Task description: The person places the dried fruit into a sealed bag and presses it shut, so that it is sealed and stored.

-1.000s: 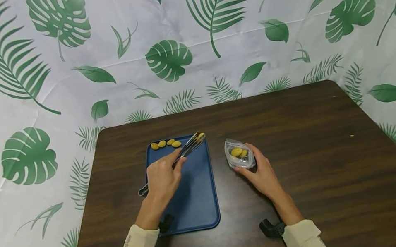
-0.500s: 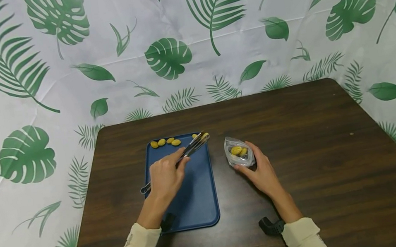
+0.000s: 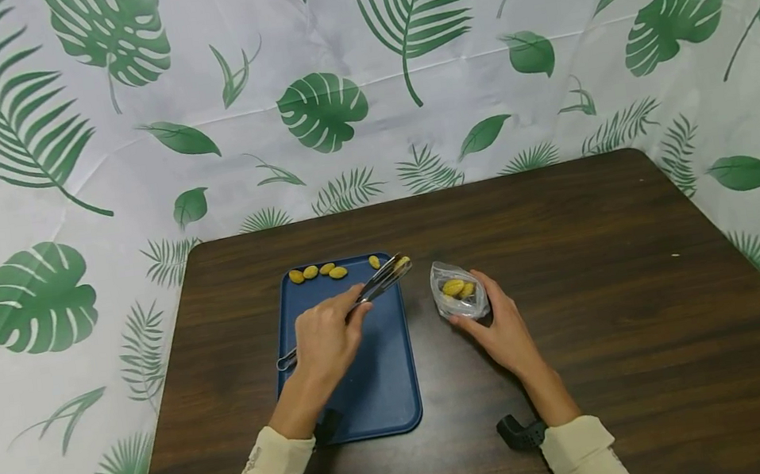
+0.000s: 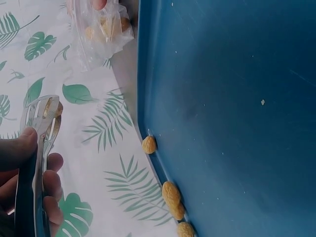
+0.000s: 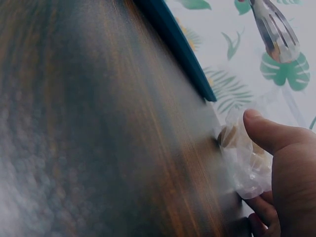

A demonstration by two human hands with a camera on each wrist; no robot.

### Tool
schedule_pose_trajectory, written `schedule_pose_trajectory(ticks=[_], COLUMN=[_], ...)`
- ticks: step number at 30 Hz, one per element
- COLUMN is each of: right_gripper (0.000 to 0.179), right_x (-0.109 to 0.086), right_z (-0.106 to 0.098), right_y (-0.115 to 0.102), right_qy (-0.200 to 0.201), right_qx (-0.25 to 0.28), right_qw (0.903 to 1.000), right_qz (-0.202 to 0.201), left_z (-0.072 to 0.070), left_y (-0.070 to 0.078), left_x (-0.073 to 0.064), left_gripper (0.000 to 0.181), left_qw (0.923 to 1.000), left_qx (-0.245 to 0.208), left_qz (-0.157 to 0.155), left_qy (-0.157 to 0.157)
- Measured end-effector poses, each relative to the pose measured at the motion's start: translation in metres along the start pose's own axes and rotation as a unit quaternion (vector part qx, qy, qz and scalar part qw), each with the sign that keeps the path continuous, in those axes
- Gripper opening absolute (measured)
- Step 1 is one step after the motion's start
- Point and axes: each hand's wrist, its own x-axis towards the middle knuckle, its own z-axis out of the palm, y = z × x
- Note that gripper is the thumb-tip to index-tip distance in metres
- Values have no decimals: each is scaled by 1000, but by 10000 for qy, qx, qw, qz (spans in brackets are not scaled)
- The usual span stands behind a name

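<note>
Tongs (image 3: 377, 284): their long axis slants over the tray (image 3: 377, 381), from a looped end by its left edge up to the tips at its far right; the tips point away from me and rightward
Left hand (image 3: 327, 336): my fingers curl round the tongs partway along and grip them
Caught piece: a yellow oval piece (image 3: 403, 263) sits between the tips, near the tray's right edge; which way its length lies I cannot tell
Right hand (image 3: 504, 333): I hold the bag (image 3: 463, 309) between thumb and fingers; it is clear plastic, right of the tray and apart from it, its mouth facing up, with yellow pieces (image 3: 455, 289) inside
Tray's far end: four loose pieces (image 3: 327, 269) by the left corner; a lone piece (image 3: 374, 261) toward the right one
Table (image 3: 650, 313): dark wood grain under everything; a leaf-print sheet (image 3: 409, 129) hangs behind
</note>
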Motion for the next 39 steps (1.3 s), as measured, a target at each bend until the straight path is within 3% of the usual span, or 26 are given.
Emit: schedule_pose_trajectory(ticks=[39], right_gripper=[85], right_x=[-1], right_z=[3], right_y=[6], right_qy=[-32], right_qx=[35], right_qw=[10000], right_qz=[-21], left_z=[14], left_y=[13], left_x=[-4], left_gripper=[28], left_qw=[9997], left_qx=[-135], left_qz=[175], left_qy=[-104])
